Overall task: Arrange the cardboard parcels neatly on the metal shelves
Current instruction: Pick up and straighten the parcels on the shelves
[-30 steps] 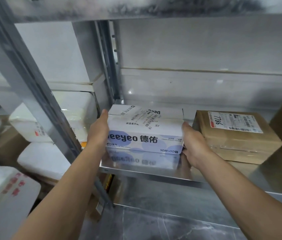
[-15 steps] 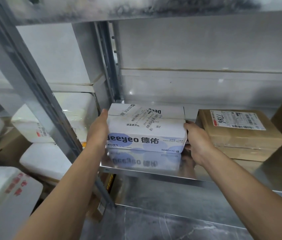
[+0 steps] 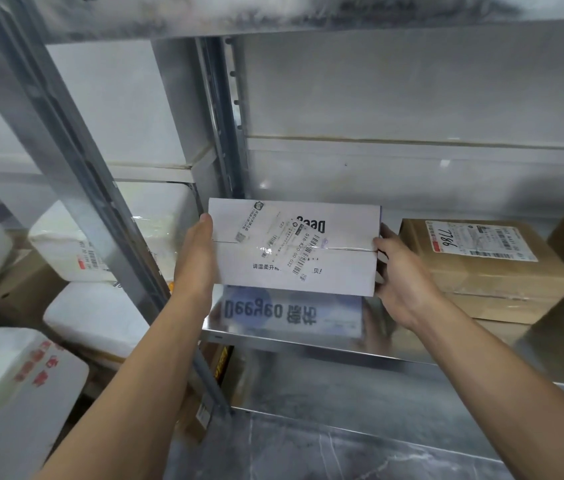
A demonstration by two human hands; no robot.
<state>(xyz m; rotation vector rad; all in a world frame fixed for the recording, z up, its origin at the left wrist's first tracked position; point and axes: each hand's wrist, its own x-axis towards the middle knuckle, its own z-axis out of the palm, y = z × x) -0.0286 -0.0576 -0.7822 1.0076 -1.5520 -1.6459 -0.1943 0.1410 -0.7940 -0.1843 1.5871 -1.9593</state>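
White parcel (image 3: pixel 294 247) was flat half a second ago, now tipped up with its label face toward the camera, at the left end of the metal shelf (image 3: pixel 308 336). Left hand (image 3: pixel 195 261) presses flat on its left end and right hand (image 3: pixel 401 282) grips the right end. Brown parcel (image 3: pixel 488 271) is near. Likely being re-oriented, not placed yet.

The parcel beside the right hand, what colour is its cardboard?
Brown; the parcel shows best in the head view.

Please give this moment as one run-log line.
white Deeyeo box tilted over metal shelf | left hand presses left end | right hand grips right end
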